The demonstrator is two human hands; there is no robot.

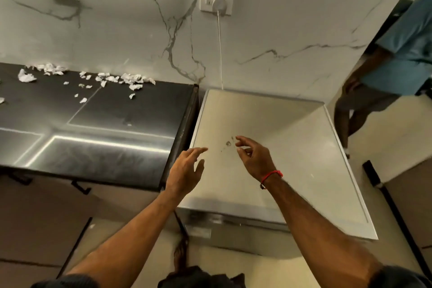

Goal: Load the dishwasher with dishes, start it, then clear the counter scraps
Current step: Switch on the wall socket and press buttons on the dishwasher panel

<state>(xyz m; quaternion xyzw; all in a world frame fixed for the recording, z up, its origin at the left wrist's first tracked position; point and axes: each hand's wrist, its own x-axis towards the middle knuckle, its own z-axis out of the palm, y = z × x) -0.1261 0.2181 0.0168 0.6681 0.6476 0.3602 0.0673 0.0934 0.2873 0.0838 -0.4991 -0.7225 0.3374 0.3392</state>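
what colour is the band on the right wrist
Red; the wrist band shows clearly in the head view, just below the right hand.

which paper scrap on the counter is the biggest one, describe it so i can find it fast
Start at the dark counter left of the steel-topped dishwasher, and follow the marble wall towards the left. The largest scrap is a crumpled white wad lying alone near the far-left edge. Unlike the small torn bits strewn to its right, it is one bulky ball.
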